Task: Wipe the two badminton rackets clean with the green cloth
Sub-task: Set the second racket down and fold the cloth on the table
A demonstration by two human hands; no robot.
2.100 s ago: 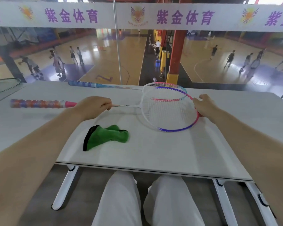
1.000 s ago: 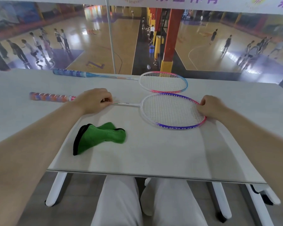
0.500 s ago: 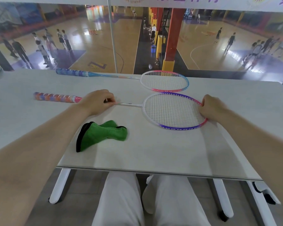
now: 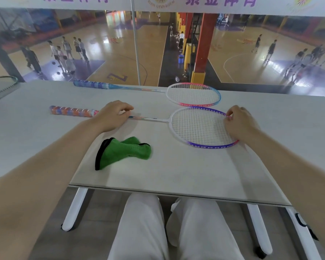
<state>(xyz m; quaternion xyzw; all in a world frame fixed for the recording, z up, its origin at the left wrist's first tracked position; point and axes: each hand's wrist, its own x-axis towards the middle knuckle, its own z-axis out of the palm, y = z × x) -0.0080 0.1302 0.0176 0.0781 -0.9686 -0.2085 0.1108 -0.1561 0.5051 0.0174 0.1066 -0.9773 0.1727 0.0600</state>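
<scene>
Two badminton rackets lie flat on a white table (image 4: 176, 175). The nearer racket (image 4: 199, 128) has an orange grip and a purple-pink frame. My left hand (image 4: 112, 116) curls over its shaft just past the grip. My right hand (image 4: 239, 122) pinches the right rim of its head. The farther racket (image 4: 193, 94) has a blue grip and a pink-blue frame and lies untouched near the back edge. The crumpled green cloth (image 4: 122, 152), black-edged, lies in front of my left hand, apart from both hands.
Another racket head (image 4: 2, 85) shows at the table's far left. Behind the table's back edge is a glass barrier with a thin vertical post (image 4: 136, 53), overlooking courts below. My knees are under the front edge.
The nearer racket, held raised and tilted two seconds ago, now lies flat on the table in front of the other one. Both hands stay on it; the cloth has not moved.
</scene>
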